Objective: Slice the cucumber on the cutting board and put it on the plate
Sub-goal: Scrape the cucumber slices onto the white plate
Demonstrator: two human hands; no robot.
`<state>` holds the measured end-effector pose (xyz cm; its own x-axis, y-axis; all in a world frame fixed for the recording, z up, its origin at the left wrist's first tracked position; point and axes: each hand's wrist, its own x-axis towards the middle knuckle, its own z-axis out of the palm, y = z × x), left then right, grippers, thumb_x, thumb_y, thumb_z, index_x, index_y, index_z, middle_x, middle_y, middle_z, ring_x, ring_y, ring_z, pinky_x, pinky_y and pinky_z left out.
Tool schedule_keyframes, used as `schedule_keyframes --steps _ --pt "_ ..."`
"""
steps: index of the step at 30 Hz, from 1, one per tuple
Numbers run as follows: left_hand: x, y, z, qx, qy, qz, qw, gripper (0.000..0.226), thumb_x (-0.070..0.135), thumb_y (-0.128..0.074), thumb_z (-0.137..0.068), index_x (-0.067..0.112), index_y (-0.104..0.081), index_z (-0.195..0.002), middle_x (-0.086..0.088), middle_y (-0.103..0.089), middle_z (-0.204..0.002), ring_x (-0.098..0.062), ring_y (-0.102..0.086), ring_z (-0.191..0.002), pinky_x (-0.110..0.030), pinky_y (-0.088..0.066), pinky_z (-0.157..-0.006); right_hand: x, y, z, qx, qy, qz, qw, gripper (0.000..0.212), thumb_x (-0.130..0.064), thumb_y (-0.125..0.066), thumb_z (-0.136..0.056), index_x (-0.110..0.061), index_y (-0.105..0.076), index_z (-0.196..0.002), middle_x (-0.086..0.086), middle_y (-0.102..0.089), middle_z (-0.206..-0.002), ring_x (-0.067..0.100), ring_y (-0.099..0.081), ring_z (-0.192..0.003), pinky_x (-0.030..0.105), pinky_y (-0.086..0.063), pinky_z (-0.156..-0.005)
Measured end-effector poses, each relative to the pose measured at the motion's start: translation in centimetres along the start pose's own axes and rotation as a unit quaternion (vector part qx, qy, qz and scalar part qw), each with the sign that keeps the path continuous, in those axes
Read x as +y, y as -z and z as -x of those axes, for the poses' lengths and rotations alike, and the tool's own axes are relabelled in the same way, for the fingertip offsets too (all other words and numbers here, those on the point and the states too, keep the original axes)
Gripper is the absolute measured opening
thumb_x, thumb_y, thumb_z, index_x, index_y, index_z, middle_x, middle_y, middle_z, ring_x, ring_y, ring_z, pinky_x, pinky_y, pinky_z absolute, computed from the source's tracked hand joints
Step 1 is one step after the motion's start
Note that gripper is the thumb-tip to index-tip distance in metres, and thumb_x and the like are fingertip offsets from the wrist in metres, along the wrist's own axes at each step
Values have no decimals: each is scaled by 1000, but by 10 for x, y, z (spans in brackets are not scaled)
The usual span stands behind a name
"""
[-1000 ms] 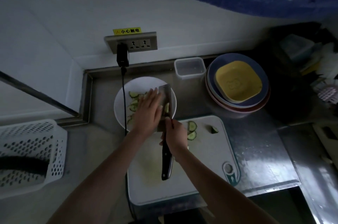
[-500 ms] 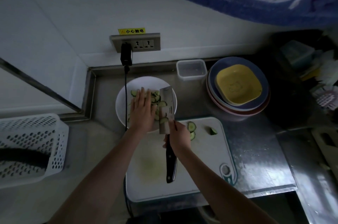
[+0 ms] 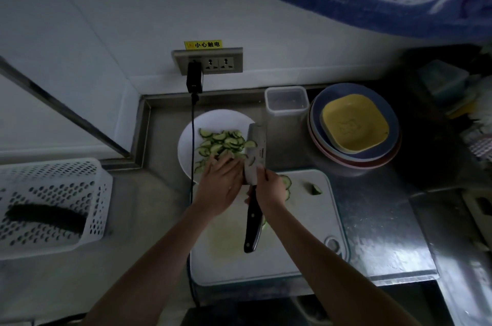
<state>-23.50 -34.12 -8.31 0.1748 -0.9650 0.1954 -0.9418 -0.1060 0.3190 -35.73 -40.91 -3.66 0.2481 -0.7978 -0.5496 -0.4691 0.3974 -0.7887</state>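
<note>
Several green cucumber slices [image 3: 222,143] lie heaped on the white plate [image 3: 213,119], just beyond the white cutting board [image 3: 306,224]. My right hand [image 3: 270,191] grips the cleaver [image 3: 256,156] where blade meets black handle, with the blade held over the plate's right edge. A couple of slices cling to the blade. My left hand [image 3: 221,183] lies flat with straight fingers against the blade's left face, at the plate's near edge. A few slices [image 3: 287,184] and a cucumber end piece [image 3: 316,189] remain on the board, right of my right hand.
A black cable [image 3: 192,155] runs from a wall plug down across the plate's left side. A clear container [image 3: 287,100] and stacked plates with a yellow dish [image 3: 354,125] stand at the back right. A white perforated basket [image 3: 50,205] holding a whole cucumber [image 3: 45,216] sits at the left.
My left hand has slid back along the blade toward me, uncovering the slices now heaped on the plate. The cleaver stays over the plate's right edge.
</note>
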Motion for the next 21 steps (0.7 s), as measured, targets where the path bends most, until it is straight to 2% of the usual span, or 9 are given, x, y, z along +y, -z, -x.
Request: schedule_keyframes --steps 2,5,7,10,13,14,16,18,21 --pt "-7 3 -6 -1 7 -22 1000 43 30 -34 -93 10 -68 -110 -7 -63 -123 -24 -43 -126 -45 -24 -106 1 0 0 -11 8 10 1000 36 -34 -41 -101 -8 -60 -85 10 -59 -60 18 -55 -39 24 -47 -38" --pt "-5 8 -13 0 39 -11 999 49 30 -28 -97 5 -57 -128 -11 -54 -135 -24 -40 -132 -44 -24 -111 2 0 0 -14 30 47 998 35 -35 -41 -101 -13 -60 -80 9 -61 -61 18 -56 -39 28 -50 -40" --pt "2 9 -18 -14 28 -16 999 53 33 -21 -100 6 -47 -137 -9 -45 -143 -22 -33 -137 -42 -19 -114 2 0 0 -14 48 76 996 38 -36 -41 -101 -12 -62 -82 9 -62 -60 16 -56 -37 32 -53 -42" --pt "8 7 -29 -58 43 -28 997 63 40 -3 -102 7 -40 -142 -8 -40 -147 -21 -28 -140 -42 -13 -114 1 4 2 -13 57 87 994 40 -37 -41 -100 -10 -62 -81 9 -62 -59 16 -55 -37 36 -55 -45" --pt "-3 -4 -27 -96 88 -28 991 88 53 22 -89 8 -24 -148 -7 -25 -154 -21 -12 -145 -42 -1 -116 -2 11 3 -6 53 70 996 35 -34 -40 -101 -14 -59 -79 11 -62 -60 18 -56 -40 33 -53 -45" --pt "-7 -6 -26 -108 99 -24 989 93 56 26 -85 8 -23 -148 -7 -23 -155 -21 -10 -145 -42 -1 -116 -3 15 3 -3 56 74 996 35 -34 -39 -101 -13 -58 -79 10 -62 -60 18 -58 -41 32 -53 -45" --pt "-12 -3 -24 -114 98 -34 988 88 54 16 -92 3 -33 -144 -11 -32 -151 -27 -24 -142 -42 -8 -115 -2 23 1 10 73 95 993 36 -34 -39 -101 -15 -56 -75 7 -62 -59 17 -59 -44 33 -51 -47" --pt "-13 2 -22 -105 86 -45 990 70 43 -2 -101 1 -43 -139 -15 -45 -142 -30 -37 -135 -43 -18 -110 5 36 -1 30 87 131 987 38 -36 -40 -100 -17 -55 -71 8 -63 -63 22 -62 -55 36 -51 -53" --pt "-5 -1 -8 -68 54 -46 995 59 39 -10 -102 4 -33 -143 -14 -39 -147 -27 -29 -139 -45 -22 -111 24 62 4 61 77 122 988 35 -35 -42 -99 -17 -58 -73 8 -62 -62 28 -62 -56 46 -54 -55"
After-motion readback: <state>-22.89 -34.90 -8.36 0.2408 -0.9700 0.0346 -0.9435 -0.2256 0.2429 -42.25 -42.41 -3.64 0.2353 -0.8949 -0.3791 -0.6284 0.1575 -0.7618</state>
